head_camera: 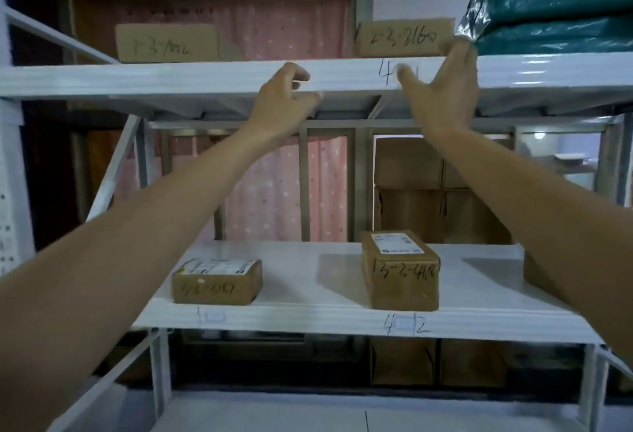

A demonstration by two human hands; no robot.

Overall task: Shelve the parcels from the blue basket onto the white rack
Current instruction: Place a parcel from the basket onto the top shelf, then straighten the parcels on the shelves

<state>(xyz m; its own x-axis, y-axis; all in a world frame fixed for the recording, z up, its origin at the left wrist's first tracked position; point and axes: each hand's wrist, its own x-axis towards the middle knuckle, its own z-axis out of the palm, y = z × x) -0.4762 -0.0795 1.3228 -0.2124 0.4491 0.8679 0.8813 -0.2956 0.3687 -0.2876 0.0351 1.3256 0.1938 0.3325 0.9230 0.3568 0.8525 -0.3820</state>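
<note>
Up high, my left hand [286,97] loosely curled at the white rack [171,79] top shelf edge, holding nothing, right hand [445,89] spread, fingers touching the cardboard parcel [404,38], teal plastic bag [555,3] just beside, two labelled boxes [400,270] below, stacked cartons [428,188] behind.

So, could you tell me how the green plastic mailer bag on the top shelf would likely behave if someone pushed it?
The green mailer bag looks soft: its film is creased and bulging, so it would probably deform rather than slide stiffly. The glossy surface may slip easily on the smooth top shelf. Its weight cannot be judged.
</note>
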